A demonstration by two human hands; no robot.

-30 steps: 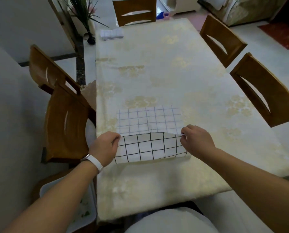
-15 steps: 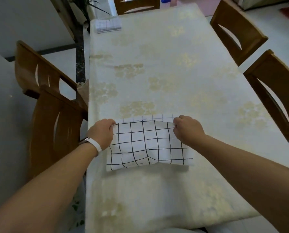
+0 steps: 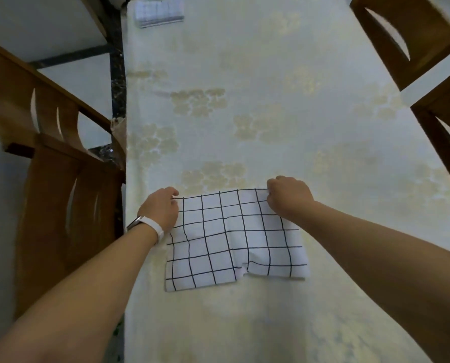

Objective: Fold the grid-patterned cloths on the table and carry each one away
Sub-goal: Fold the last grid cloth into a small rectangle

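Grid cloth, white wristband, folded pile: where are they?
grid-patterned cloth (image 3: 234, 239), head view, middle of top layer.
white wristband (image 3: 153, 226), head view, strap across left wrist.
folded cloth stack (image 3: 159, 11), head view, its top face.

No text, label, brand, number or sign can be read. The grid-patterned cloth (image 3: 234, 239), pinched at its far corners by the left hand (image 3: 161, 210) and the right hand (image 3: 289, 196), bears only black lines. The folded stack (image 3: 159, 11) far beyond the hands is too blurred to show any mark.
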